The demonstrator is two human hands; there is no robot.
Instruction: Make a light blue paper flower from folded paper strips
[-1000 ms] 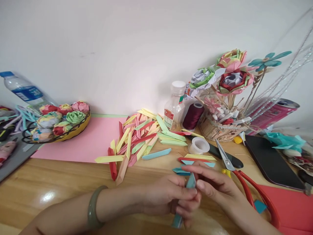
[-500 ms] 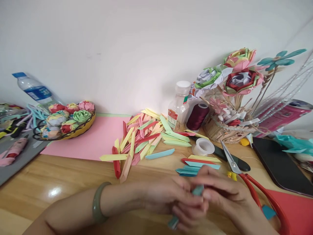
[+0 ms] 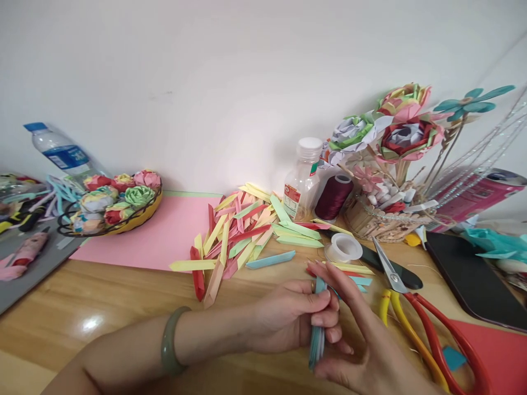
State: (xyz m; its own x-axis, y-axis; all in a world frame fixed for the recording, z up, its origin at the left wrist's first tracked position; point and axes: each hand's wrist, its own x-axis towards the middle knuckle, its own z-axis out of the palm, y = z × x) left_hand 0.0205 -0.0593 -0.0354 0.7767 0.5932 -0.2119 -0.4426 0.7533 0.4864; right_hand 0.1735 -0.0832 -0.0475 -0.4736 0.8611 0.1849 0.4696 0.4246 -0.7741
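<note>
My left hand is closed around a small bundle of blue folded paper strips, thumb in front and fingers curled beneath. The bundle stands nearly upright, its strip edges showing at the lower end. Around it spreads my right hand, fingers stretched past the top end and thumb beside the bottom end; whether it presses on the strips I cannot tell. Behind the right fingers lie more blue strips, partly hidden, with red and yellow ones. A loose blue strip rests farther left, in front of a heap of coloured folded strips.
Right of my hands lie red-handled scissors, yellow-handled ones and a black phone. Behind stand a clear bottle, a thread spool and a flower basket. Pink paper and a basket of paper flowers are left.
My right hand has opened from the top of the bundle to span its length. The bundle has turned more upright. More of the yellow-handled scissors shows; the view has shifted slightly right.
</note>
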